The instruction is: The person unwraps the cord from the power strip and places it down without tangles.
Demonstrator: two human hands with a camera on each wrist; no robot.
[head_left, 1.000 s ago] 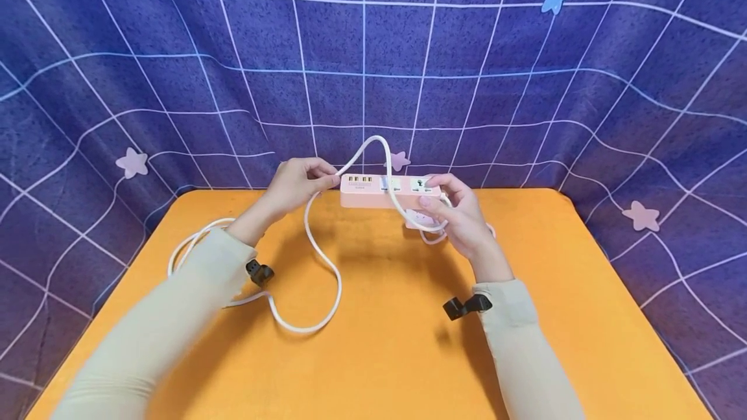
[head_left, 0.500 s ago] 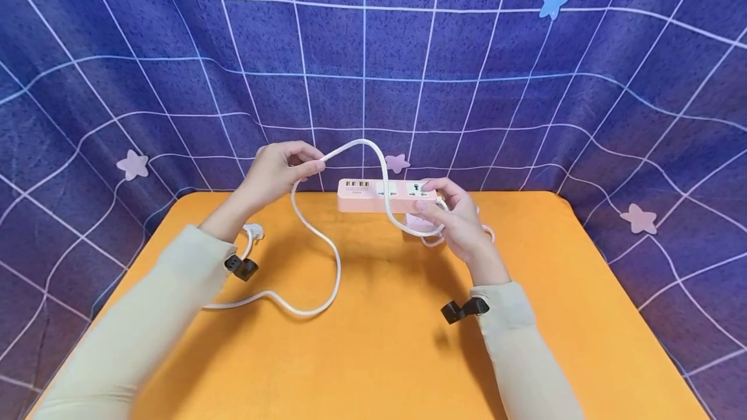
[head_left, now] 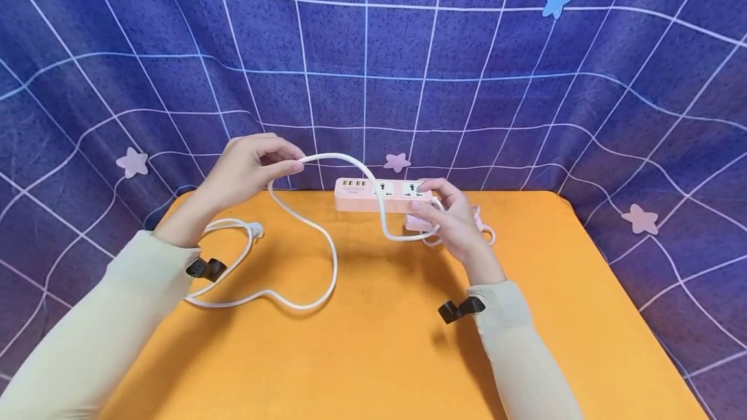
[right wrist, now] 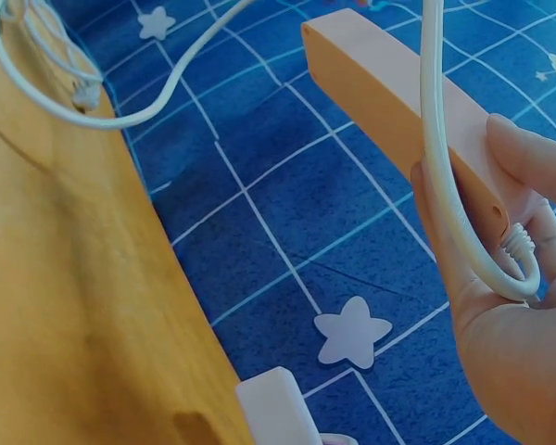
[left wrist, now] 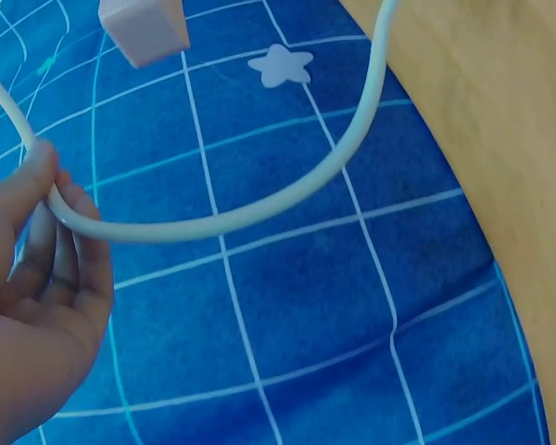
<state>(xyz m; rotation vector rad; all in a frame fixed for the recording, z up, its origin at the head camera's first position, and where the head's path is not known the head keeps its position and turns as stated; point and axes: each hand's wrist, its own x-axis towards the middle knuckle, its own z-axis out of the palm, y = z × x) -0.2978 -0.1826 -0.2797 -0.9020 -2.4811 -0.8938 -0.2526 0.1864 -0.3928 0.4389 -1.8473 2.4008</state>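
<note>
Cream sleeves: both cut off at the frame's edge.
Left hand: thumb and fingers pinching the white cord, part of which passes out of sight behind the left wrist.
Right hand: gripping the right end of the pink power strip, covering its corner.
Power strip: held above the orange table, cord crossing one socket.
Pink block: behind the right hand, mostly hidden.

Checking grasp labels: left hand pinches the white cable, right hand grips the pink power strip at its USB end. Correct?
Wrong end: the head view shows the right hand gripping the pink power strip at the end opposite its USB ports. Left hand pinching the white cable is correct.
</note>
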